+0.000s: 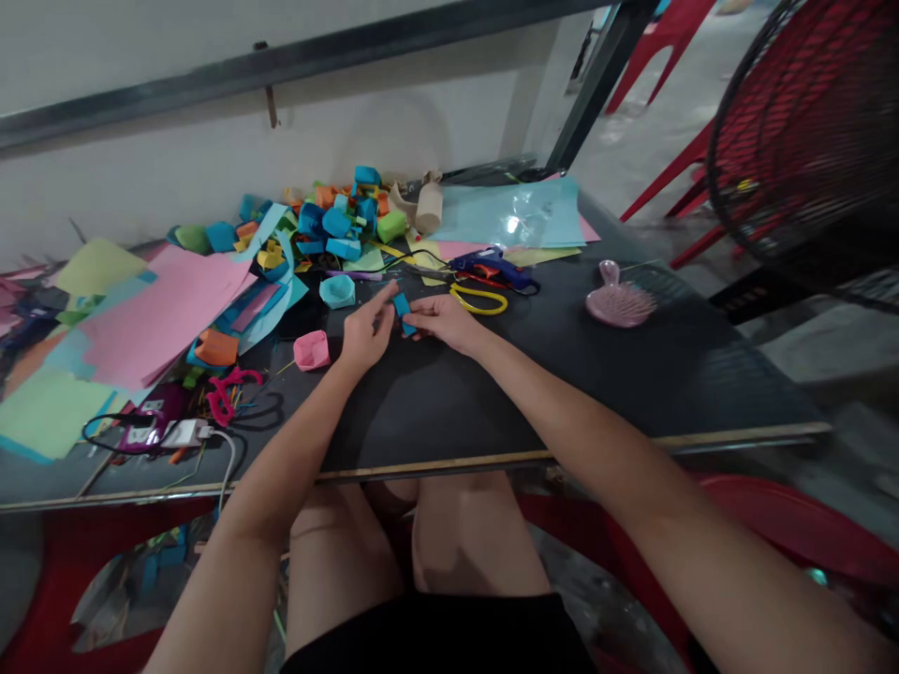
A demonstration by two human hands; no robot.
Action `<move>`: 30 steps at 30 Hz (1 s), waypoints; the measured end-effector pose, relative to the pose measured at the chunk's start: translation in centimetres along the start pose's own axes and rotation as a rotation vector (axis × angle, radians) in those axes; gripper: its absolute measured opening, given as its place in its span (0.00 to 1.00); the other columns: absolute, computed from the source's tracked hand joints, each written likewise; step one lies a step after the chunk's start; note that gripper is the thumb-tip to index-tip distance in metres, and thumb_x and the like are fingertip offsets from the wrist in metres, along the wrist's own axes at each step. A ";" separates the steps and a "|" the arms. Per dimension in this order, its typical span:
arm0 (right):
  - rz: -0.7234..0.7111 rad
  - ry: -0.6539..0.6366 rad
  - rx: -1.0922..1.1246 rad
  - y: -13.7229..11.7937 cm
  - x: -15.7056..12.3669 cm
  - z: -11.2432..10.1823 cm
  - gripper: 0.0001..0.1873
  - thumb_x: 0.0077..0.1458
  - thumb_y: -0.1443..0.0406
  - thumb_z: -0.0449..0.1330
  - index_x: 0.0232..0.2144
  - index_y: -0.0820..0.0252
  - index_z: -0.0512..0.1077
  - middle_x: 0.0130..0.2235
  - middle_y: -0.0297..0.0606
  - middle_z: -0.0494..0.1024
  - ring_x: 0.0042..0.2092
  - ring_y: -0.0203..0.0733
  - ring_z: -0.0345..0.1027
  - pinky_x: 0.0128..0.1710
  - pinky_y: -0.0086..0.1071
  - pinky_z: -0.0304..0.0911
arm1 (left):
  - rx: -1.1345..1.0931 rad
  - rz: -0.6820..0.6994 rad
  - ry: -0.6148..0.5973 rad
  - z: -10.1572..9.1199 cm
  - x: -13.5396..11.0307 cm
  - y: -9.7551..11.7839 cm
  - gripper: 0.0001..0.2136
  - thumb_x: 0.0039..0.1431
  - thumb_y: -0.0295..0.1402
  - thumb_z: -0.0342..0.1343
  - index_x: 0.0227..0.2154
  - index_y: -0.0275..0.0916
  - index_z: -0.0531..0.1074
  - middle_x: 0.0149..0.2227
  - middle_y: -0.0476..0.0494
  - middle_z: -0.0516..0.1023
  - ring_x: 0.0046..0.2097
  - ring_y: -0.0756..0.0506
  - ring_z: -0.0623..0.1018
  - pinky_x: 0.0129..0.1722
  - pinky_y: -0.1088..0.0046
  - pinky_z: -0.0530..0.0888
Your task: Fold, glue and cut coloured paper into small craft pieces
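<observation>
A small folded piece of blue paper [403, 315] is held just above the black table, between my two hands. My right hand [446, 321] pinches its lower right end with thumb and fingertips. At its upper left edge my left hand [366, 335] grips it, the index finger stretched along the top. Left of the hands stand a light blue paper cup shape [338, 291] and a pink one [312, 350]. Yellow-handled scissors [479, 300] lie just beyond my right hand, near a blue hot glue gun [495, 269].
Folded paper pieces [337, 222] are heaped by the wall. Pink sheets [165, 314] cover the left side, near pink-handled scissors [228, 393] and a power adapter [186, 432]. A pink hairbrush [619, 304] lies right. A fan [807, 140] stands beyond the table's right edge.
</observation>
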State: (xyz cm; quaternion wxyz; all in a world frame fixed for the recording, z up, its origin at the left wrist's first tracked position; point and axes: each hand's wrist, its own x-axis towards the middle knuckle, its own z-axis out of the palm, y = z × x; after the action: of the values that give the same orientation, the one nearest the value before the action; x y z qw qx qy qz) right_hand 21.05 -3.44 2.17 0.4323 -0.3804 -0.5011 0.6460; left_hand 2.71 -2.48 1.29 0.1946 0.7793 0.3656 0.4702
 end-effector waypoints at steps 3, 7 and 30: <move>-0.023 -0.008 -0.061 -0.1 0.0 0.2 0.18 0.39 0.57 0.75 0.30 0.62 0.79 0.30 0.37 0.83 0.29 0.35 0.77 0.27 0.23 0.71 | -0.182 -0.286 0.012 0.3 0.3 0.0 0.16 0.63 0.43 0.55 0.46 0.37 0.78 0.41 0.40 0.84 0.38 0.45 0.83 0.38 0.71 0.80; -0.007 -0.038 -0.122 -0.3 -0.2 0.4 0.15 0.42 0.59 0.74 0.30 0.63 0.79 0.33 0.40 0.84 0.29 0.35 0.77 0.27 0.23 0.72 | -0.316 -0.449 0.010 0.4 0.7 -0.3 0.16 0.56 0.46 0.60 0.31 0.37 0.80 0.27 0.46 0.81 0.26 0.50 0.78 0.27 0.75 0.75; 0.002 0.001 -0.259 0.5 -0.1 0.9 0.12 0.45 0.61 0.72 0.30 0.64 0.78 0.29 0.40 0.82 0.29 0.39 0.77 0.27 0.29 0.73 | -0.364 -0.478 0.015 0.4 0.5 0.2 0.11 0.55 0.41 0.63 0.30 0.37 0.83 0.29 0.45 0.83 0.29 0.50 0.78 0.33 0.75 0.74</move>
State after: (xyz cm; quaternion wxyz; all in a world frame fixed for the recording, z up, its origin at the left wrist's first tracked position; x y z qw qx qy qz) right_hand 20.20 -3.86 1.86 0.3793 -0.4339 -0.5796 0.5762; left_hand 3.22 -2.25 1.50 0.4337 0.6197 0.4500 0.4747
